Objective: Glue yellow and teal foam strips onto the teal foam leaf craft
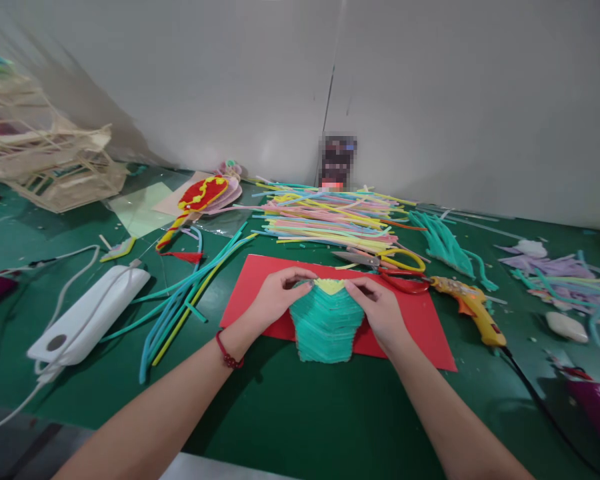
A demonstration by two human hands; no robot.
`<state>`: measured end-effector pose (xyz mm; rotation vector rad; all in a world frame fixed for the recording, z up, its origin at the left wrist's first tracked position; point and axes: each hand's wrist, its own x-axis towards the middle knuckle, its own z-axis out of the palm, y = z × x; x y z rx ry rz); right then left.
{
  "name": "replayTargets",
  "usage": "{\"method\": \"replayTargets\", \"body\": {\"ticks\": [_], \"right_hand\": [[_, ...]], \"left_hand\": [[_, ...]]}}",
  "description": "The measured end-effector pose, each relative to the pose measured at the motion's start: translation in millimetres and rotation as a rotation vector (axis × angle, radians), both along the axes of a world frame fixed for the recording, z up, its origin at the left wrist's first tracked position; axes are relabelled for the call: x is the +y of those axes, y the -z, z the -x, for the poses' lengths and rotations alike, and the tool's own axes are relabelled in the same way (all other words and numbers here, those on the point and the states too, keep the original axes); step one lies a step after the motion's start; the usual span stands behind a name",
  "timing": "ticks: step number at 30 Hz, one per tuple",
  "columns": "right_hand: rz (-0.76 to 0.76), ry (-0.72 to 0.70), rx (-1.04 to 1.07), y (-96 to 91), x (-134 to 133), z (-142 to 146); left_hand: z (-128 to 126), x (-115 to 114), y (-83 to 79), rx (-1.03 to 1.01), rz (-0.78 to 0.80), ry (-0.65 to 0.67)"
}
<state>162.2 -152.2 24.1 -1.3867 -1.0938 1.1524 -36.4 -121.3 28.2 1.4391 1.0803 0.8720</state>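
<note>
A teal craft piece (pixel 325 325) made of layered pipe cleaners, with a small yellow tip at its top, lies on a red sheet (pixel 420 327). My left hand (pixel 275 297) pinches its upper left edge, fingers closed on it. My right hand (pixel 380 307) pinches the upper right edge beside the yellow tip. A red cord bracelet sits on my left wrist.
A pile of coloured pipe cleaners (pixel 330 220) lies behind the sheet, with scissors (pixel 380 261) and a yellow glue gun (pixel 475 308) to the right. A white power strip (pixel 87 313) and long teal strands (pixel 180 300) lie left. Woven straw frames (pixel 50 167) stand far left. The green table (pixel 300 413) meets a grey wall.
</note>
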Motion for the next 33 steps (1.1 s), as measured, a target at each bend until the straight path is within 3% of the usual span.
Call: {"method": "replayTargets", "body": {"ticks": [33], "right_hand": [[0.057,-0.078,0.091,-5.9,-1.1,-0.2]], "left_hand": [[0.2,1.7,3.6,-0.053,-0.02,0.012]]}}
